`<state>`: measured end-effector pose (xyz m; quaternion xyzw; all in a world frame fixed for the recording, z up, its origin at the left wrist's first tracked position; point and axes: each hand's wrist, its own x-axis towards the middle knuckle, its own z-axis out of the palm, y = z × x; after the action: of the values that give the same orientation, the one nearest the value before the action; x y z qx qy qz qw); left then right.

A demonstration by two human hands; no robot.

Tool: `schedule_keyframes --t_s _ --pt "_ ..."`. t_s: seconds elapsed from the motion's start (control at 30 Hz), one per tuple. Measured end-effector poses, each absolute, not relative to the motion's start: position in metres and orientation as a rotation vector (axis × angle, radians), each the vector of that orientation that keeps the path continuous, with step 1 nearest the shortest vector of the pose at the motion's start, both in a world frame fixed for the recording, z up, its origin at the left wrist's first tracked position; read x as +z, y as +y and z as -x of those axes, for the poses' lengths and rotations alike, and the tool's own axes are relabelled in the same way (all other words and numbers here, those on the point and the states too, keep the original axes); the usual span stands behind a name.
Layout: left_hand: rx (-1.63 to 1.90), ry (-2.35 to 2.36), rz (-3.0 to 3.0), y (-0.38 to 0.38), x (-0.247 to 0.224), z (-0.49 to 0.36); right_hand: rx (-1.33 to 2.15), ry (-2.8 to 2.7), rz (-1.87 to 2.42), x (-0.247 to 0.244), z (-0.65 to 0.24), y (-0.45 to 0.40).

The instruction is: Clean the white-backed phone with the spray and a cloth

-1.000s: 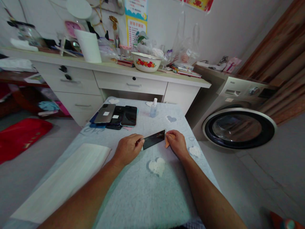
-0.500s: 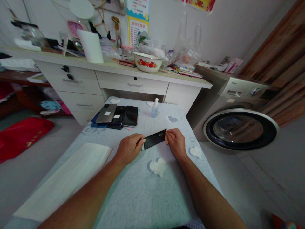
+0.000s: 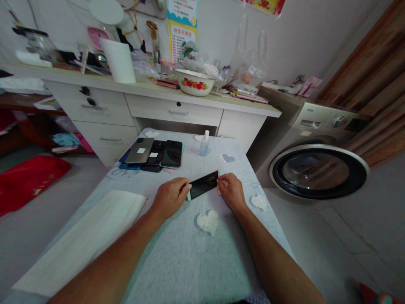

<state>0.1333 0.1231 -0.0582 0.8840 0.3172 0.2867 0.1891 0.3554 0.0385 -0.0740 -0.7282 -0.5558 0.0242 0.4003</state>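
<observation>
A smartphone [image 3: 204, 185] with a black screen and pale edges is held at a slant above the cloth-covered table. My left hand [image 3: 172, 195] pinches its left end between thumb and fingers. At the phone's right end, my right hand [image 3: 232, 190] has its fingers closed on a small orange cloth [image 3: 219, 191], mostly hidden by the hand. Beyond the hands stands a clear spray bottle [image 3: 204, 144] with a white cap. Several more phones lie stacked to its left, among them a grey phone [image 3: 139, 150] with a white sticker and a black phone [image 3: 171, 153].
A pale flat board or folded sheet [image 3: 85, 240] lies along the table's left side. White drawers [image 3: 101, 107] stand behind the table, with an enamel bowl [image 3: 195, 84] on top. To the right is a washing machine [image 3: 316, 126] with a round door.
My right fingers have shifted slightly down and left at the phone's right end, and less of the orange cloth shows. My left hand keeps its hold on the phone.
</observation>
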Motion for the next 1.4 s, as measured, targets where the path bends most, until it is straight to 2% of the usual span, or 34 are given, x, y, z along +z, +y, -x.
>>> schedule_keyframes --t_s 0.17,0.93,1.4 --pt "0.808 0.853 -2.500 0.121 -0.057 -0.133 0.015 -1.384 1.720 -0.069 -0.350 0.038" --pt "0.799 0.870 -2.489 0.120 -0.054 -0.134 -0.007 -1.391 1.699 -0.068 -0.343 0.041" --pt "0.735 0.916 -2.372 0.120 -0.054 -0.134 0.025 -1.665 1.571 -0.070 -0.323 0.047"
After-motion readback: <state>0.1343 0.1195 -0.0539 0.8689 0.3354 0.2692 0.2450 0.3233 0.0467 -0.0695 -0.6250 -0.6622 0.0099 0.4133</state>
